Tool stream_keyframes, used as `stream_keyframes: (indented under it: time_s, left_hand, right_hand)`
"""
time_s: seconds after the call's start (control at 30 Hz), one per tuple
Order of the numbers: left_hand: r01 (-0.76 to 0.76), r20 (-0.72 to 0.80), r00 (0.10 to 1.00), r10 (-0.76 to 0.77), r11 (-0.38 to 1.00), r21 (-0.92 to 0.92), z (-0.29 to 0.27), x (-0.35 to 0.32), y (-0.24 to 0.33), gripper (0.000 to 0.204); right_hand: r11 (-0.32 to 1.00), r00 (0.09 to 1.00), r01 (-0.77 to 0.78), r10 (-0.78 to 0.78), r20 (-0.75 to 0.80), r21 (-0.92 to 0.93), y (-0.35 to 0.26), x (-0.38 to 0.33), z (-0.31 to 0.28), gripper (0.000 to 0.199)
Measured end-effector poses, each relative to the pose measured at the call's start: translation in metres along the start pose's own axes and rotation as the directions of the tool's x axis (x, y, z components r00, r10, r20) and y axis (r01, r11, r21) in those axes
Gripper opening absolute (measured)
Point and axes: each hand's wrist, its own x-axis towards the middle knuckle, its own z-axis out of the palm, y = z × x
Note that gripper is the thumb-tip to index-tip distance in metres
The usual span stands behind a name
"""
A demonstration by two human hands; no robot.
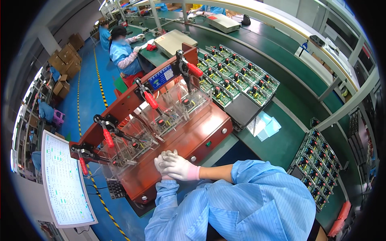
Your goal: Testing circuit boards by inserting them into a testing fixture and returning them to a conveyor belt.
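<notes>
My two hands, in white gloves, are folded together at the front edge of a red-brown test fixture. My right hand lies over my left hand, its fingers closed around it. The left hand's fingers are mostly hidden. No tool or part shows in either hand. Behind them on the test fixture, clear plastic holders stand in a row with circuit boards under them. Several toggle clamps with red handles rise above the holders. Round silver buttons and a green switch sit on the fixture's front.
A tray of green circuit boards lies right of the fixture, near blue sheets. Another board rack stands far right. A monitor and keyboard are at left. A co-worker in blue works beyond the fixture.
</notes>
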Motion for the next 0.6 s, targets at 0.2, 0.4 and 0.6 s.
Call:
stream_keyframes:
  time_s: [0.2, 0.4, 0.6]
  left_hand:
    - [-0.035, 0.054, 0.998, 0.022, 0.969, 0.246, -0.0052, 0.0031, 0.0036, 0.039]
    - [-0.037, 0.053, 0.998, 0.022, 0.952, 0.303, -0.0072, 0.0038, 0.0037, 0.038]
    - [-0.037, 0.079, 0.997, 0.015, 0.959, 0.282, -0.0057, 0.005, 0.0028, 0.04]
  right_hand:
    - [1.0, 1.0, 0.006, -0.006, -0.006, -0.017, 0.002, -0.0002, 0.001, 0.027]
    - [1.0, 1.0, -0.01, 0.01, 0.006, -0.004, 0.0026, -0.0014, 0.0024, 0.028]
    - [1.0, 0.999, 0.016, -0.016, -0.034, 0.0, 0.0027, -0.0017, 0.0023, 0.028]
